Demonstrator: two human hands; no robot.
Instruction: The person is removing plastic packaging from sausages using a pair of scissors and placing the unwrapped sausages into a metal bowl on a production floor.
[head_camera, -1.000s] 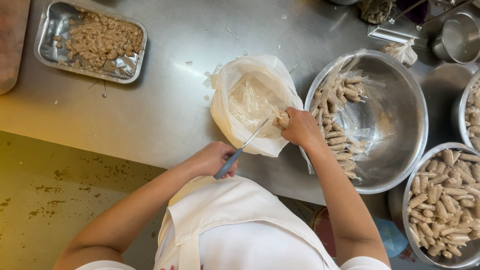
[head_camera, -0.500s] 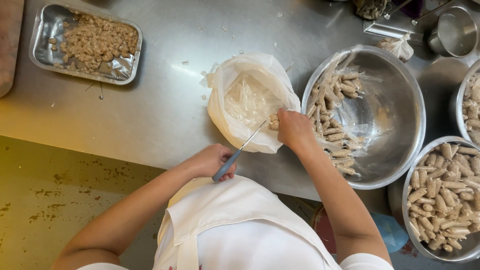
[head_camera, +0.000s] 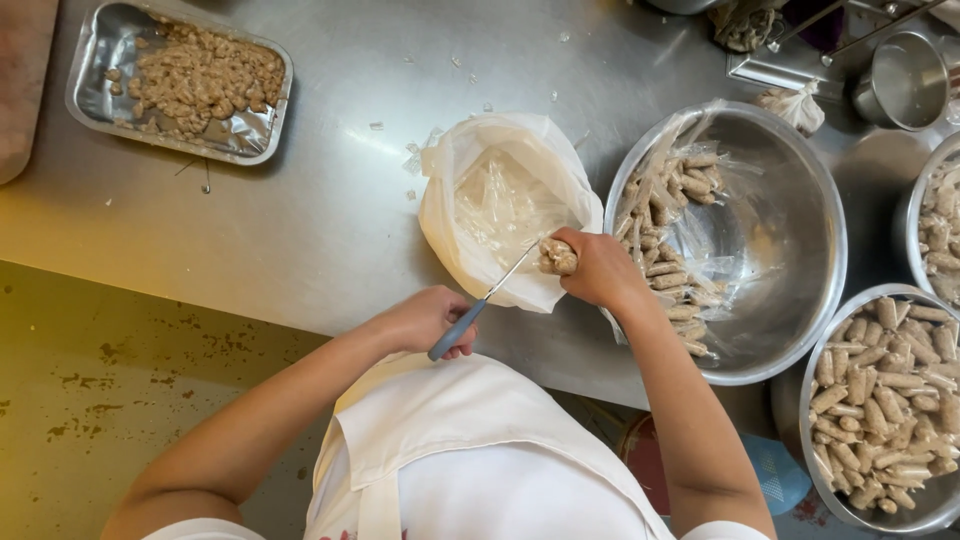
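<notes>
The left hand (head_camera: 425, 320) grips the grey handle of a small knife (head_camera: 480, 305), its blade pointing toward two o'clock at a pale sausage piece (head_camera: 556, 257) pinched tight in the right hand (head_camera: 600, 268). Both meet over the lower rim of a white plastic bag (head_camera: 505, 200) (crumpled clear wrappers inside). At three o'clock sits a steel bowl (head_camera: 790, 230) of wrapped sausages; at ten o'clock, a foil tray (head_camera: 100, 60).
</notes>
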